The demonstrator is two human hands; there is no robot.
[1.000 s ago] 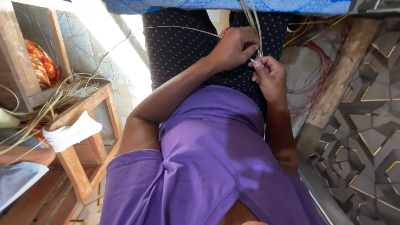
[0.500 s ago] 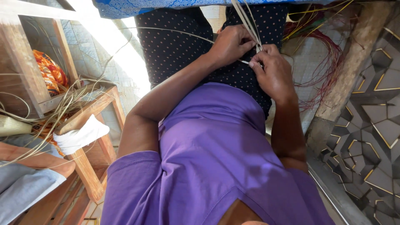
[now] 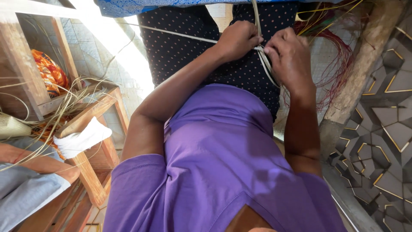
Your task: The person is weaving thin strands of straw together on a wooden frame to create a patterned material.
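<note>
My left hand (image 3: 237, 41) and my right hand (image 3: 290, 55) meet above my lap, over a dark dotted fabric (image 3: 180, 49). Both pinch thin pale straw strands (image 3: 262, 48) between the fingertips. From my left hand one strand (image 3: 171, 32) runs taut to the upper left. Another goes straight up past the blue cloth (image 3: 171, 5). Below the hands a strand curves down in a loop (image 3: 269, 72) beside my right wrist. My purple shirt (image 3: 223, 159) fills the lower middle.
A wooden stool frame (image 3: 92, 172) at left carries a white cloth (image 3: 81, 138) and loose dried straw (image 3: 64, 103). Behind it lies an orange cloth (image 3: 51, 74). Another person's limb (image 3: 40, 163) shows at lower left. Red and yellow strands (image 3: 337, 64) hang beside a wooden post (image 3: 365, 60).
Both hands have risen slightly and my right hand has turned its fingers onto the strands. The strand to the left now looks taut, and a loop has formed below the hands.
</note>
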